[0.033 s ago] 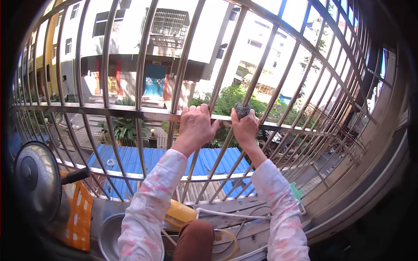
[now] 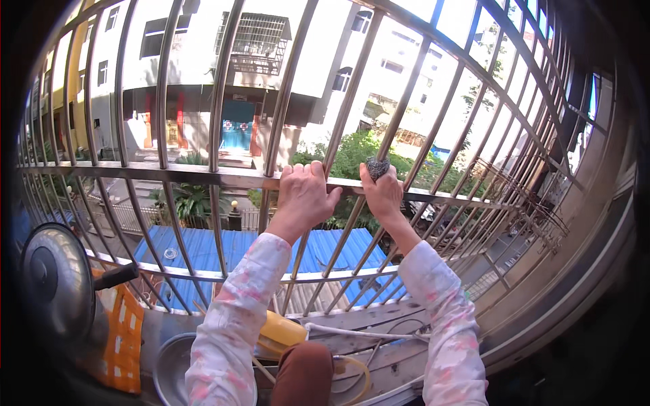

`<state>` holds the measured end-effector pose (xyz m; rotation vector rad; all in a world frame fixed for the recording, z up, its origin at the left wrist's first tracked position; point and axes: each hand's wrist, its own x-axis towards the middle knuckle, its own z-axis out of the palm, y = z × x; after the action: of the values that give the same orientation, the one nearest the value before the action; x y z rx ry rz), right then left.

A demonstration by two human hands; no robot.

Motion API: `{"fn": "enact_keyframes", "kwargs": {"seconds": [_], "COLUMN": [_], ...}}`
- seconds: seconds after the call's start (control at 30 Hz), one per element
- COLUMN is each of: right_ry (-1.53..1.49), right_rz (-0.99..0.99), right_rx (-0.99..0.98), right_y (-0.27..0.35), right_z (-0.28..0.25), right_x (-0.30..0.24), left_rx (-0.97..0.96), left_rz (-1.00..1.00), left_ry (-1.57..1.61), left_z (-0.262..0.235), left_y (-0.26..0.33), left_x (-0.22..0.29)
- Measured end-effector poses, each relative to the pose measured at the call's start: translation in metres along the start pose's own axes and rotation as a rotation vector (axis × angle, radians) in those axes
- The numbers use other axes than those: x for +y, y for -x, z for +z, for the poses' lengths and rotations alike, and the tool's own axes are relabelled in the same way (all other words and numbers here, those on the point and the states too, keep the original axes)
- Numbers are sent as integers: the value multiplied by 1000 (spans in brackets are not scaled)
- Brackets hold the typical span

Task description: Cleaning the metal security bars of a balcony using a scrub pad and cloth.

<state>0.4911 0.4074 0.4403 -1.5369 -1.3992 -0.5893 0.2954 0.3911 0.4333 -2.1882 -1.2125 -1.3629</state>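
My left hand (image 2: pixel 305 196) grips the horizontal rail (image 2: pixel 169 174) of a metal window grille, its fingers curled over the top. Just to its right, my right hand (image 2: pixel 382 193) presses a dark grey steel-wool scouring pad (image 2: pixel 377 167) against the same rail beside a vertical bar (image 2: pixel 399 122). Both forearms wear pale floral sleeves and rise from the lower edge.
The grille's bars curve across the whole view, with buildings, trees and a blue roof (image 2: pixel 203 247) beyond. On the ledge below lie a pan lid (image 2: pixel 54 281), an orange checked cloth (image 2: pixel 122 338), a metal basin (image 2: pixel 169 369), a yellow object (image 2: pixel 281 331) and a white cord (image 2: pixel 359 333).
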Motion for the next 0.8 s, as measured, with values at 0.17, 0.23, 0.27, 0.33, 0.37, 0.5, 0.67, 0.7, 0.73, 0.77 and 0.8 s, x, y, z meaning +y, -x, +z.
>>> {"fn": "enact_keyframes", "kwargs": {"seconds": [0.17, 0.23, 0.27, 0.33, 0.37, 0.5, 0.67, 0.7, 0.73, 0.77, 0.8], "right_ry": [-236, -403, -504, -624, -730, -738, -593, -565, -549, -394, -240], "right_rz": [-47, 131, 169, 186, 186, 28, 63, 101, 141, 101, 56], "right_rx": [60, -97, -195, -165, -122, 94, 17, 5, -11, -10, -7], "right_y": [-188, -257, -264, -249, -241, -222, -92, -67, -44, -23, -10], "right_z": [-84, -119, -130, -115, -111, -92, -24, -18, -9, -1, 0], "right_x": [-57, -61, -72, -81, -83, -67, -30, -16, -7, 6, 12], "left_rx": [-78, -61, -47, -66, -68, -1, -14, 6, 7, 15, 29], "left_rz": [-12, 9, 20, 11, 4, 63, 77, 102, 98, 112, 126], "left_ry": [-14, 13, 13, -3, -6, 50, 17, 30, 38, 1, -37], "left_z": [-2, 4, 5, -1, -1, 4, 4, 8, 10, 15, 13], "left_y": [-2, -3, -2, 2, 1, -2, 0, 0, -1, -2, -3], "left_x": [7, 10, 7, -1, -2, 3, -13, -10, -10, -11, -10]}}
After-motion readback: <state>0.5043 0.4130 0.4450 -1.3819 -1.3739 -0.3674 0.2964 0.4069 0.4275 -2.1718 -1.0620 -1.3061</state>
